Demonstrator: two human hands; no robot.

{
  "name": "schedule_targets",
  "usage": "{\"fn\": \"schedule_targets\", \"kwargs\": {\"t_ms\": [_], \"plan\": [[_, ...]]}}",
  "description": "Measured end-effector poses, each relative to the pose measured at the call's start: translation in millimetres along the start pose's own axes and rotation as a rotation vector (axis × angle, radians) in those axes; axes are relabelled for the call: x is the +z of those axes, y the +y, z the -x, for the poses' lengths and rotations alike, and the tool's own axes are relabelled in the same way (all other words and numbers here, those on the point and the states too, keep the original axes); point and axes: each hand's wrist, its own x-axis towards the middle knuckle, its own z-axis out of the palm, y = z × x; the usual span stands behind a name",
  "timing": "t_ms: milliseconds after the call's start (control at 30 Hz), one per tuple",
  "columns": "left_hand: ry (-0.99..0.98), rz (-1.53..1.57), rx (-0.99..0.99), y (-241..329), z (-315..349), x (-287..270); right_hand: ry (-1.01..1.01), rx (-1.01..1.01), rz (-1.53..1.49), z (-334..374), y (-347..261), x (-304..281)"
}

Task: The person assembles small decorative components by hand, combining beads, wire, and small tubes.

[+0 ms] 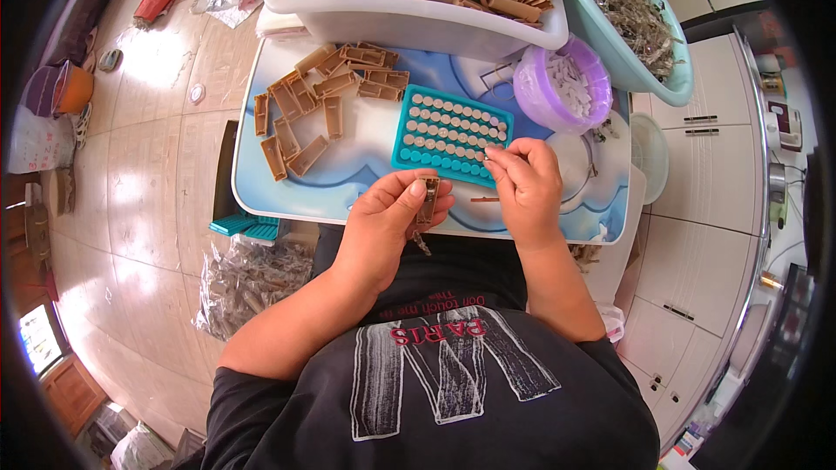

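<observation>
- The left hand (389, 206) grips a small brown case (428, 198) between thumb and fingers, above the near edge of the table (292, 194).
- The right hand (531, 181) has thumb and forefinger closed together at the right edge of a teal tray (401, 132); whether they pinch anything, I cannot tell.
- Rows of round discs (445, 119) sit in the tray.
- Loose brown cases (333, 117) lie toward the table's far left corner.
- A purple bowl (525, 91) stands near the far right corner.
</observation>
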Motion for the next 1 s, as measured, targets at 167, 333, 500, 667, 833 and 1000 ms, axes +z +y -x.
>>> {"fn": "schedule_targets", "kwargs": {"t_ms": [167, 333, 500, 667, 833, 1000], "plan": [[-0.012, 0.006, -0.002, 1, -1, 1, 0.046, 0.018, -0.086, 0, -15, -4], [-0.009, 0.008, -0.005, 1, 1, 1, -0.005, -0.09, -0.211, -7, -43, 2], [-0.025, -0.015, 0.005, -2, -1, -2, -0.057, -0.149, -0.208, -5, -47, 8], [-0.016, 0.014, -0.006, -2, -1, -1, -0.072, -0.194, -0.215, -2, -47, 9], [0.009, 0.032, -0.001, -1, -2, -1, -0.096, -0.224, -0.224, -4, -36, 1], [0.004, 0.01, -0.014, 0, -2, 0, 0.045, -0.041, -0.024, -6, -9, -1]]}}
